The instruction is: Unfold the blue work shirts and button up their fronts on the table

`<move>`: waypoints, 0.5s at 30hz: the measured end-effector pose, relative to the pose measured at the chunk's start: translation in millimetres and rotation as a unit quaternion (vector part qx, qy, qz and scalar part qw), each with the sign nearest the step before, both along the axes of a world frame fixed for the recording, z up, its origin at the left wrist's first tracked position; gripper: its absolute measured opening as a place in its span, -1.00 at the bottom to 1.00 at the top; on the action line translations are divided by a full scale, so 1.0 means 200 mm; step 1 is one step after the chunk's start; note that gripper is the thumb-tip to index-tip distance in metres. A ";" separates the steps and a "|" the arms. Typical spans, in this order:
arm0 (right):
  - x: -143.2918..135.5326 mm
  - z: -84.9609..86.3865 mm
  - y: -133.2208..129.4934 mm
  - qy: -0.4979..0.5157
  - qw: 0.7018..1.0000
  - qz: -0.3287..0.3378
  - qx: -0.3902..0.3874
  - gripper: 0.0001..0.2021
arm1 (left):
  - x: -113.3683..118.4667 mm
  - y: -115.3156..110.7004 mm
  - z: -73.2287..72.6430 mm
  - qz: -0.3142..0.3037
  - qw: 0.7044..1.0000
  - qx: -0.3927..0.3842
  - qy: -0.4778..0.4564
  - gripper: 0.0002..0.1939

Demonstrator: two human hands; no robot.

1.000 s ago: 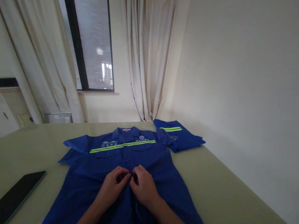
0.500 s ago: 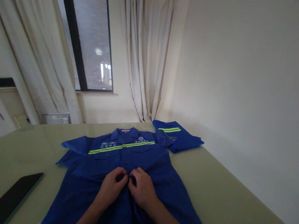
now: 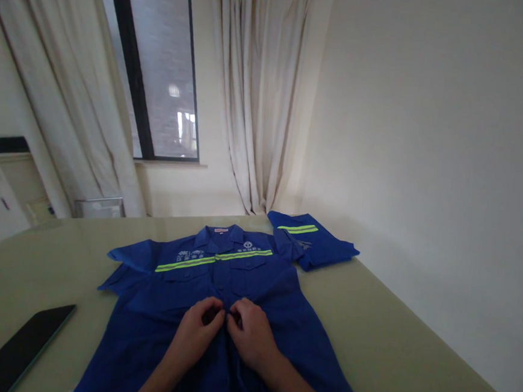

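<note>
A blue short-sleeved work shirt (image 3: 152,320) lies spread face up, its collar pointing away from me and a yellow-green reflective stripe across its chest. At the middle of its front placket, my left hand (image 3: 200,327) pinches the cloth between thumb and fingers. Close beside it, my right hand (image 3: 251,331) pinches the placket's other side. The fingertips of both hands nearly meet, and they cover whatever small part of the placket lies between them. White printed marks show on both sides of the chest.
A folded blue garment (image 3: 325,249) with a similar stripe lies beyond the shirt's right sleeve. On the left of the pale green table (image 3: 394,351) rests a flat black device (image 3: 23,343). A wall (image 3: 428,143) borders the table's right edge; curtains (image 3: 260,99) hang behind.
Both hands stay pinched on the placket and sit very slightly lower in view. The shirt and the other things look the same.
</note>
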State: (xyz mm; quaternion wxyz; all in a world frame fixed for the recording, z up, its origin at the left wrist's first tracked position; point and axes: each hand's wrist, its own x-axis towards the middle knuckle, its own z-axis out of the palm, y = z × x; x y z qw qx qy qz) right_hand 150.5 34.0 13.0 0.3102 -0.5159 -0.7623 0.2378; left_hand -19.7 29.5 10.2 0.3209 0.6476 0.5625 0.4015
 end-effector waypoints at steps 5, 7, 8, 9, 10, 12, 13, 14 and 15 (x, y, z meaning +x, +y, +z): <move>0.00 0.01 -0.01 0.022 1.000 0.007 -0.003 -0.96 | 0.00 0.00 -0.01 -0.007 1.000 -0.006 -0.023 -0.74; 0.01 0.01 0.00 0.038 0.999 0.016 -0.007 -0.99 | -0.01 0.01 -0.02 -0.006 0.999 -0.014 -0.032 -0.72; 0.01 0.00 0.00 0.046 0.999 0.020 -0.008 -0.98 | -0.01 0.02 -0.02 -0.003 0.999 -0.020 -0.034 -0.71; 0.01 0.00 0.00 0.054 0.998 0.025 -0.010 -0.97 | -0.02 0.02 -0.03 0.001 0.999 -0.024 -0.036 -0.71; 0.01 -0.01 0.00 0.061 0.998 0.028 -0.012 -0.96 | -0.02 0.02 -0.03 0.004 0.999 -0.026 -0.038 -0.70; 0.01 -0.01 0.01 0.075 0.996 0.035 -0.019 -0.94 | -0.02 0.03 -0.04 0.011 0.999 -0.026 -0.042 -0.70; 0.01 -0.01 0.01 0.081 0.996 0.038 -0.022 -0.94 | -0.02 0.03 -0.04 0.012 0.999 -0.026 -0.045 -0.70; 0.01 -0.01 0.01 0.087 0.995 0.042 -0.024 -0.95 | -0.02 0.03 -0.04 0.014 0.998 -0.026 -0.048 -0.70; 0.02 -0.01 0.01 0.091 0.994 0.047 -0.026 -0.95 | -0.02 0.03 -0.04 0.015 0.998 -0.026 -0.052 -0.70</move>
